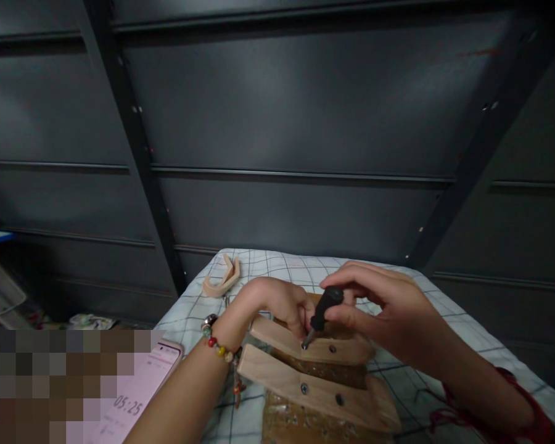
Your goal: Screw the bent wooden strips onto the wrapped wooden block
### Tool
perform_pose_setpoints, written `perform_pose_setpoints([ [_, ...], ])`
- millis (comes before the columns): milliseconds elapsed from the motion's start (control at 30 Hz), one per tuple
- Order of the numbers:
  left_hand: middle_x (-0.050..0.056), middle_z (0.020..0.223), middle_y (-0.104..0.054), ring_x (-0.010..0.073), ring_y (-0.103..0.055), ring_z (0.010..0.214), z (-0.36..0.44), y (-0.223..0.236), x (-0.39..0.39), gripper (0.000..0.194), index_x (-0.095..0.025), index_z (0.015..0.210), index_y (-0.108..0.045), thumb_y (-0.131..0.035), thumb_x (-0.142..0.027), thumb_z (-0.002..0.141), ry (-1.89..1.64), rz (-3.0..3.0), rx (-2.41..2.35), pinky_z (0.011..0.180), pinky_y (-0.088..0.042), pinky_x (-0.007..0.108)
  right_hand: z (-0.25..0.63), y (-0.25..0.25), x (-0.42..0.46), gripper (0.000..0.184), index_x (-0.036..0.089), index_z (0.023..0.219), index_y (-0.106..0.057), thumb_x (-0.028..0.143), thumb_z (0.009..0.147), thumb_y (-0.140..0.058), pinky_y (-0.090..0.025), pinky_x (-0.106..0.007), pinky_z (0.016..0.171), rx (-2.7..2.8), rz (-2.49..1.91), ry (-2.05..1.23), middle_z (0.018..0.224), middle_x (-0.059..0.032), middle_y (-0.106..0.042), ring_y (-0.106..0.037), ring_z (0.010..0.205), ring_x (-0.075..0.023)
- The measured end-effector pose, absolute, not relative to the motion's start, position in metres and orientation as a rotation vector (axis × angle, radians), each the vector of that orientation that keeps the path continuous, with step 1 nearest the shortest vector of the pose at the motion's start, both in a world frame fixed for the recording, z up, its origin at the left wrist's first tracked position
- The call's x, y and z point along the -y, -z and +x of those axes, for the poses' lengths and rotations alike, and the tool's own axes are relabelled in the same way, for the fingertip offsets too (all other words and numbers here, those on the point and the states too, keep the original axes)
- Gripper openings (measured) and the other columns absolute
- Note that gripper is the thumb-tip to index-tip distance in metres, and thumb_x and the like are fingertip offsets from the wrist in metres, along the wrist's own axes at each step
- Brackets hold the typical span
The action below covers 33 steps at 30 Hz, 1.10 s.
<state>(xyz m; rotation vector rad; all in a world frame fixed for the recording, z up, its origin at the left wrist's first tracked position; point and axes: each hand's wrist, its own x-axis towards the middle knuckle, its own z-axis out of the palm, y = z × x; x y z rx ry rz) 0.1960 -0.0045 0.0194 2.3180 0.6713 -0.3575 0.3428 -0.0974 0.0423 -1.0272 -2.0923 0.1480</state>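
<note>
My right hand [374, 299] is closed around the black handle of a screwdriver [326, 307]. Its shaft slants down to a screw [304, 346] in the farther shaped wooden piece [314, 348]. My left hand [289, 305] is bent over beside the shaft, its fingers curled at the far edge of that wood; what they grip is hidden. A second wooden piece [282, 373] with dark screws lies nearer to me. Both rest over a brown taped block [282, 422], with small screws scattered on its near part.
Loose curved wooden parts [222, 277] lie at the table's back left. A phone [139, 394] showing 05:25 is at the lower left. The table has a checked cloth [277, 262], and a dark panelled wall [287, 111] stands behind it.
</note>
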Motion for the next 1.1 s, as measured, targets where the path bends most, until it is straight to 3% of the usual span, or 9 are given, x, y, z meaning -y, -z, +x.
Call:
perform_pose_setpoints([
  [133,0.000,0.078,-0.060,0.0135,-0.051,0.070,0.197,-0.022,0.005,0.023,-0.012,0.083,-0.059,-0.062,-0.017,0.061,0.369,2.309,-0.670,0.064,-0.041,0.023,0.334,-0.036,0.099,0.013,0.021,0.069,-0.046,0.021,0.067,-0.059,-0.044,-0.024,0.049,1.932,-1.062,-0.421,0.063,0.0012,-0.056,-0.056,0.055,-0.0134],
  [267,0.000,0.076,-0.058,0.0122,-0.050,0.067,0.197,-0.021,0.003,0.024,-0.012,0.084,-0.058,-0.061,-0.017,0.062,0.380,2.303,-0.659,0.061,-0.041,0.022,0.326,-0.031,0.102,0.016,0.023,0.074,-0.043,0.022,0.068,-0.058,-0.039,-0.019,0.034,1.847,-1.084,-0.659,0.058,0.0047,-0.057,-0.054,0.039,-0.0096],
  [500,0.000,0.079,-0.059,0.0121,-0.051,0.067,0.197,-0.026,0.007,0.021,-0.013,0.083,-0.059,-0.061,-0.017,0.062,0.394,2.340,-0.682,0.059,-0.040,0.020,0.331,-0.037,0.100,0.010,0.021,0.077,-0.055,0.014,0.070,-0.055,-0.045,-0.018,0.041,2.010,-1.029,-0.502,0.075,0.0021,-0.056,-0.055,0.040,-0.0058],
  [600,0.001,0.080,-0.060,0.0115,-0.051,0.065,0.197,-0.023,0.006,0.024,-0.011,0.086,-0.059,-0.060,-0.015,0.062,0.398,2.319,-0.671,0.058,-0.040,0.019,0.337,-0.039,0.099,0.024,0.021,0.093,-0.053,0.009,0.074,-0.045,-0.046,-0.019,0.044,2.100,-1.017,-0.449,0.088,-0.0026,-0.058,-0.058,0.047,-0.0071],
  [700,0.002,0.081,-0.059,0.0117,-0.051,0.065,0.197,-0.021,0.005,0.024,-0.011,0.086,-0.059,-0.061,-0.015,0.063,0.395,2.317,-0.644,0.057,-0.040,0.019,0.340,-0.038,0.097,0.029,0.023,0.098,-0.051,0.007,0.076,-0.040,-0.043,-0.018,0.041,2.134,-1.038,-0.476,0.068,0.0022,-0.061,-0.056,0.044,-0.0079],
  [767,0.001,0.080,-0.059,0.0117,-0.051,0.065,0.196,-0.021,0.005,0.022,-0.013,0.084,-0.058,-0.061,-0.017,0.063,0.380,2.320,-0.650,0.058,-0.040,0.019,0.339,-0.038,0.097,0.024,0.023,0.093,-0.051,0.010,0.075,-0.044,-0.039,-0.017,0.037,2.097,-1.075,-0.461,0.049,0.0074,-0.054,-0.052,0.039,-0.0082],
  [833,0.001,0.080,-0.059,0.0119,-0.051,0.066,0.195,-0.022,0.005,0.021,-0.013,0.082,-0.058,-0.062,-0.018,0.062,0.363,2.309,-0.670,0.058,-0.040,0.020,0.337,-0.037,0.097,0.015,0.023,0.084,-0.051,0.015,0.071,-0.052,-0.037,-0.018,0.036,2.031,-1.109,-0.374,0.044,0.0087,-0.050,-0.049,0.037,-0.0087],
  [933,0.001,0.080,-0.059,0.0125,-0.051,0.068,0.196,-0.022,0.004,0.020,-0.013,0.080,-0.059,-0.063,-0.017,0.061,0.351,2.305,-0.649,0.059,-0.041,0.020,0.333,-0.034,0.097,0.016,0.022,0.072,-0.047,0.024,0.065,-0.061,-0.039,-0.021,0.040,1.951,-1.137,-0.322,0.047,0.0067,-0.051,-0.049,0.041,-0.0104],
  [1100,-0.001,0.072,-0.057,0.0110,-0.049,0.061,0.197,-0.020,0.003,0.019,-0.012,0.080,-0.058,-0.060,-0.013,0.061,0.374,2.240,-0.664,0.056,-0.041,0.020,0.324,-0.025,0.100,0.019,0.023,0.071,-0.040,0.025,0.069,-0.058,-0.044,-0.024,0.048,1.878,-1.052,-0.607,0.061,0.0016,-0.059,-0.059,0.060,-0.0153],
])
